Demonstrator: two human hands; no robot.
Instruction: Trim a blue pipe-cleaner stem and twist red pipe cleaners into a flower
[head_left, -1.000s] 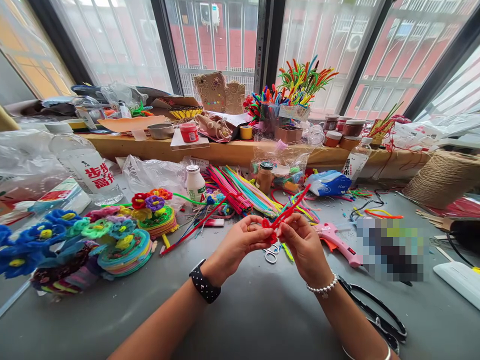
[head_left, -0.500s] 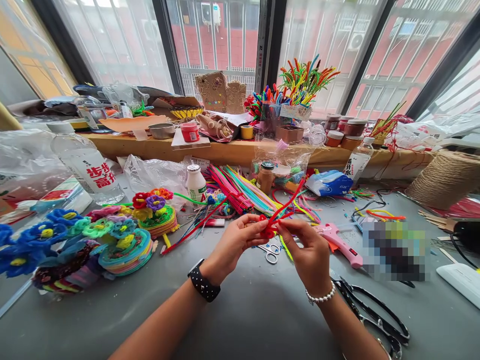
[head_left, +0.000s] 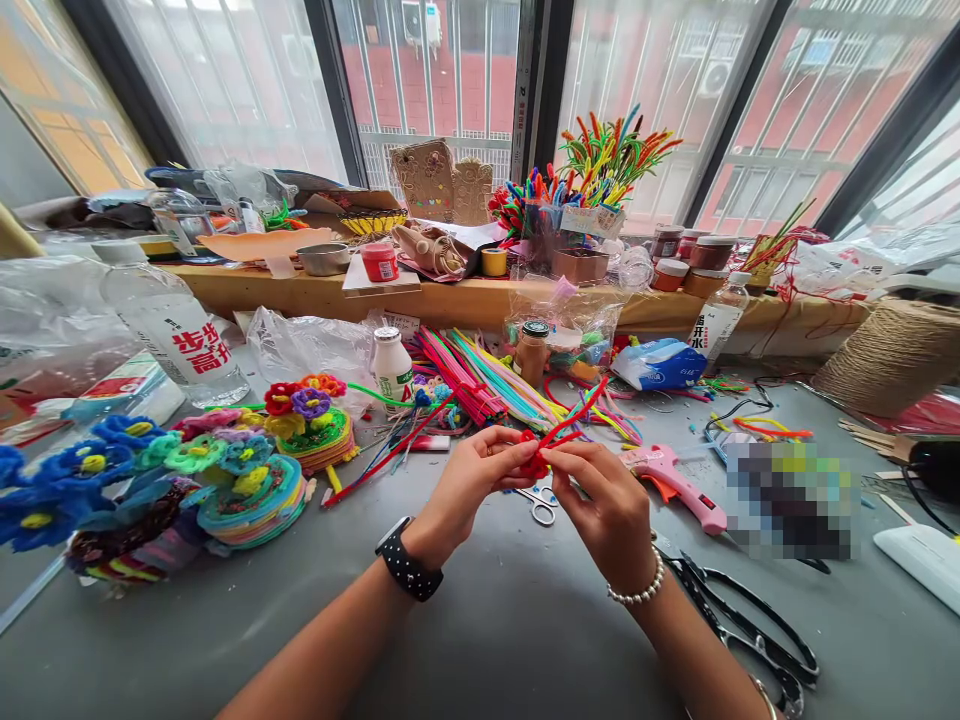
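Note:
A red pipe cleaner (head_left: 534,466), bent into small loops with loose ends sticking up to the right, is held above the grey table. My left hand (head_left: 491,462) pinches its looped part between thumb and fingers. From the other side my right hand (head_left: 600,490) is closed at the fingertips on the same red pipe cleaner, near the loops. Part of the loops is hidden behind the fingers. Just below the hands lie small scissors (head_left: 543,508) with pale handles. Behind them spreads a bundle of colourful pipe cleaners (head_left: 487,375).
Finished pipe-cleaner flowers (head_left: 90,465) and a round striped base (head_left: 251,505) stand at left. On the right lie a pink glue gun (head_left: 679,485), large black scissors (head_left: 739,610) and a twine spool (head_left: 885,355). A small white bottle (head_left: 391,365) stands behind the hands.
My right hand has shifted slightly left and its fingers have moved closer to the loops. The loose red ends tilt a little lower. My left hand stays nearly in place.

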